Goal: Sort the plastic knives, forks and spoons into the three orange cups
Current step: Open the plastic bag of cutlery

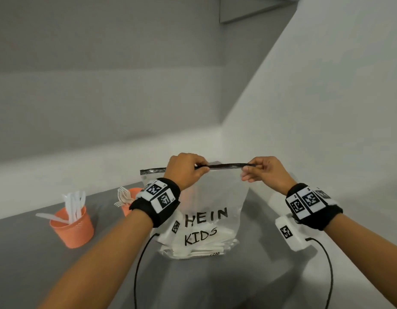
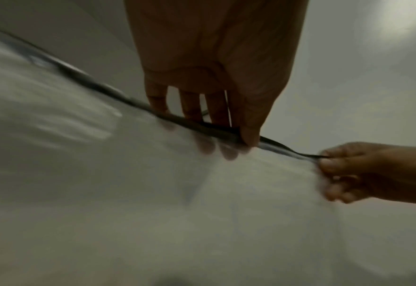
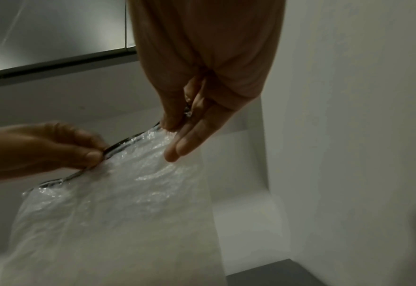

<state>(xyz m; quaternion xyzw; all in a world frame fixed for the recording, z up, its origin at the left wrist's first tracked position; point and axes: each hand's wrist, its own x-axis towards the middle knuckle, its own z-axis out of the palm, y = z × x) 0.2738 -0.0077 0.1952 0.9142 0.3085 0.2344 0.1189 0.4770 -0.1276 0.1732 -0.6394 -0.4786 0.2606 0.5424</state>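
Note:
A clear zip bag [image 1: 212, 197] printed with black letters stands upright on the grey table [image 1: 37, 253], with white plastic cutlery [image 1: 202, 248] lying in its bottom. My left hand [image 1: 188, 170] pinches the bag's black zip strip [image 1: 224, 166] near its middle. My right hand [image 1: 263, 171] pinches the same strip at its right end. In the left wrist view the zip strip [image 2: 202, 125] runs under my left hand [image 2: 226, 123]. In the right wrist view my right hand [image 3: 177, 123] holds the bag [image 3: 128, 203] at its top. An orange cup [image 1: 72, 228] at the left holds white knives. A second orange cup [image 1: 131, 200] with forks stands partly hidden behind my left wrist.
White walls close in behind the table and at the right, forming a corner just past the bag. One knife [image 1: 50, 217] leans out over the left cup's rim. Black cables [image 1: 139, 270] hang from both wrist cameras to the table's near edge.

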